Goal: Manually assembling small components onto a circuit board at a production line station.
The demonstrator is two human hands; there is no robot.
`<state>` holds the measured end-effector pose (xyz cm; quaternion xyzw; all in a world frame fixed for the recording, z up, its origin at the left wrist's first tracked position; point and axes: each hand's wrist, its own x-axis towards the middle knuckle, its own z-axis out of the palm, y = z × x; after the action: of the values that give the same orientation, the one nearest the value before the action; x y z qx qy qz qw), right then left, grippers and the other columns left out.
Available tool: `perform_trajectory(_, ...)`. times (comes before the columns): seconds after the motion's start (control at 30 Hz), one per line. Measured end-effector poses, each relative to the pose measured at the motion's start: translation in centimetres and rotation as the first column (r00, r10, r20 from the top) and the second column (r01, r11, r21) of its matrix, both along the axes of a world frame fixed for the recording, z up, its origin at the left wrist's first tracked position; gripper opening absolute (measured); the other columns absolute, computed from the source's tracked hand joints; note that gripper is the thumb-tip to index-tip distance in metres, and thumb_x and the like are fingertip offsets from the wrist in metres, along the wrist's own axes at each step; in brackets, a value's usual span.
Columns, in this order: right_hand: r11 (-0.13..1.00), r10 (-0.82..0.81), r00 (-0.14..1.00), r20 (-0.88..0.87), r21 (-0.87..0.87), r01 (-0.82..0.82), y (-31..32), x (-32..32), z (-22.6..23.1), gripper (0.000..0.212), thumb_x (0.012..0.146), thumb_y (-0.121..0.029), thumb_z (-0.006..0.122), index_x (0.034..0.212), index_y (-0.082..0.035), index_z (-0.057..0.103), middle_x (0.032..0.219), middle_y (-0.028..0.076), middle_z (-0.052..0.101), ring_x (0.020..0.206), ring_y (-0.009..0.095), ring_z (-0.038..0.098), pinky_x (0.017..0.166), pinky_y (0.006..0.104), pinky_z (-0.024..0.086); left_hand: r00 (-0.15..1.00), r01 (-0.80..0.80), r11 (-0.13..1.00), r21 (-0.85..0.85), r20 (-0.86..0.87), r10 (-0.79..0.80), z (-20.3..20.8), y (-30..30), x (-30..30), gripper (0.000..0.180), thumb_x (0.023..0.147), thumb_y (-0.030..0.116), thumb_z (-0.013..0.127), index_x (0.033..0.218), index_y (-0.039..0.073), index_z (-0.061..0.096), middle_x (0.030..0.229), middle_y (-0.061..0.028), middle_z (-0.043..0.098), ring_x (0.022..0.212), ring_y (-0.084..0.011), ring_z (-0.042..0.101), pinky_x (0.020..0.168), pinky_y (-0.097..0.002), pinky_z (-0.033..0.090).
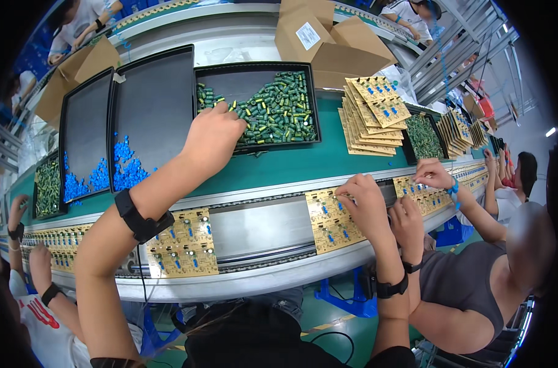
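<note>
My left hand (216, 134) reaches into a black tray (252, 66) of green capacitors (276, 110). Its fingers curl down among the loose parts, and the fingertips are hidden, so what they grip does not show. Over the left edge of a tan circuit board (328, 219) on the conveyor is my right hand (363, 202), its fingers pinched together close to the surface. Anything between those fingertips is too small to make out. The board carries blue and dark components. Another circuit board (182, 244) lies on the conveyor below my left forearm.
Two black trays (153, 92) at left hold blue components (127, 165). Stacked circuit boards (374, 116) stand right of the capacitor tray, and cardboard boxes (334, 46) behind. A co-worker's hands (408, 224) work close to my right hand; another person's hand (41, 267) is at left.
</note>
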<state>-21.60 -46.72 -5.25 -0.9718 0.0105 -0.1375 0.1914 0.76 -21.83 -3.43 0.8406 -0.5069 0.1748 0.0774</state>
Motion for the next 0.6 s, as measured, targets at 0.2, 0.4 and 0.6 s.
perform_trajectory(0.2,0.999,-0.043,0.995,-0.090,0.019,0.045,0.7,0.5,0.3,0.012,0.071,-0.002,0.070,0.081,-0.004,0.065,0.078,0.010,0.059,0.079,0.027,0.058,0.070,0.0357,0.047,0.998,0.062,0.970,-0.233,-0.017,-0.068,1.4,0.5,-0.1,0.009,0.075,0.006,0.067,0.084,0.006,0.067,0.076,-0.0043,0.063,0.078,-0.0195,0.058,0.073,-0.0336,0.049)
perform_trajectory(0.4,0.997,0.012,0.995,-0.095,0.073,-0.005,3.7,1.6,0.3,0.012,0.070,-0.004,0.071,0.081,-0.005,0.066,0.075,0.008,0.062,0.074,0.026,0.060,0.066,0.0348,0.048,0.173,-0.214,0.904,-0.370,-0.925,-0.338,3.0,1.4,-1.7,0.016,0.086,0.003,0.064,0.102,0.000,0.067,0.094,-0.0050,0.068,0.082,-0.0108,0.064,0.075,-0.0239,0.050)
perform_trajectory(0.6,0.986,0.165,0.984,-0.061,0.035,-0.163,7.9,3.1,0.0,0.009,0.071,-0.008,0.070,0.080,-0.007,0.066,0.077,0.007,0.064,0.077,0.027,0.059,0.070,0.0376,0.048,-0.077,-0.272,0.873,-0.405,-0.895,-0.439,3.7,2.3,-2.6,0.018,0.086,0.002,0.064,0.103,-0.002,0.065,0.095,-0.0076,0.068,0.092,-0.0145,0.066,0.084,-0.0264,0.051)
